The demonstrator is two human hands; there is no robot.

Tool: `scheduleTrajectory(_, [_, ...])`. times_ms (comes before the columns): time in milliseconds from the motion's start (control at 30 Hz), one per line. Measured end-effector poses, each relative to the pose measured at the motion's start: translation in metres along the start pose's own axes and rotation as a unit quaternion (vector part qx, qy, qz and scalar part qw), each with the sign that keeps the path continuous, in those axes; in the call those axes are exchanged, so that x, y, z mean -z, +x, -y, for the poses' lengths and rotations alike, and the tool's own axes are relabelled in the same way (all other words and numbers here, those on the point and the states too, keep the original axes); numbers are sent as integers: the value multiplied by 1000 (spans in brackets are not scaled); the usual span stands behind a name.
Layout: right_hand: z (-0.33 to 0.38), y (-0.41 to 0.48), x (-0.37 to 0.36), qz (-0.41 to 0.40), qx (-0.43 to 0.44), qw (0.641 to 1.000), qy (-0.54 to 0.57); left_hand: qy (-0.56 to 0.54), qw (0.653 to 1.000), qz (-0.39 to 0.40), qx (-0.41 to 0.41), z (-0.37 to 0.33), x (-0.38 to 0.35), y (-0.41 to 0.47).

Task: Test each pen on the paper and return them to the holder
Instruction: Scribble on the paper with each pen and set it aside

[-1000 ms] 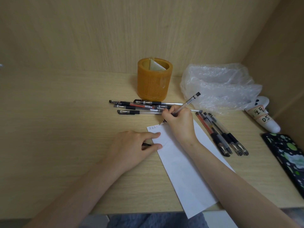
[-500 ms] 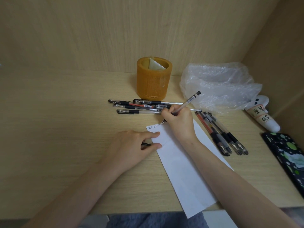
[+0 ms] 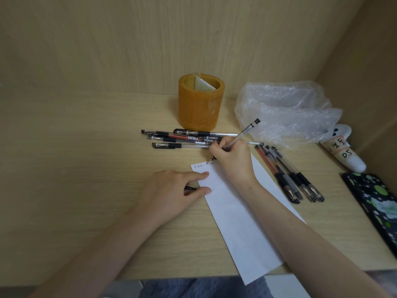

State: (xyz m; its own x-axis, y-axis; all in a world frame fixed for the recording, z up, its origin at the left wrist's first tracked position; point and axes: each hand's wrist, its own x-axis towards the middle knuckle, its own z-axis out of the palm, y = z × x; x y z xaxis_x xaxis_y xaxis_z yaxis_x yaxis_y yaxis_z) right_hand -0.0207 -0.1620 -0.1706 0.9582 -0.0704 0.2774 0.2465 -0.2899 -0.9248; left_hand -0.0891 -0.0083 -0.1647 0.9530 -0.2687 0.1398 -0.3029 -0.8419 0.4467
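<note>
The right hand (image 3: 233, 160) has its fingers clamped on a pen (image 3: 243, 133), with the tip down at the far corner of the paper (image 3: 236, 211), beside a short row of small marks. The left hand (image 3: 171, 192) presses the paper's near-left edge to the desk (image 3: 86, 158), forefinger and thumb lying straight. For a good test I would make short, light strokes close to the row. That saves room for the other pens: one group (image 3: 182, 139) lies in front of the holder (image 3: 200, 104), another (image 3: 287, 173) lies right of the paper. The pressing hand should not lift.

A small dark piece (image 3: 190, 188) shows between the left thumb and forefinger. It is perhaps the cap, and I cannot tell if the hidden fingers grip it. The marks are too small to read. The paper's near end hangs over the desk edge.
</note>
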Motion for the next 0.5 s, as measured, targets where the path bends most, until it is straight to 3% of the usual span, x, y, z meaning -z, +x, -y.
scheduleTrajectory(333, [0,1,1,-13,-12,1000,-5,0,1000,-4,1,0,0,-1])
scheduleTrajectory(500, [1,9,10,-59,-88,978,182,1,1000,-12,-6,-1,1,-2])
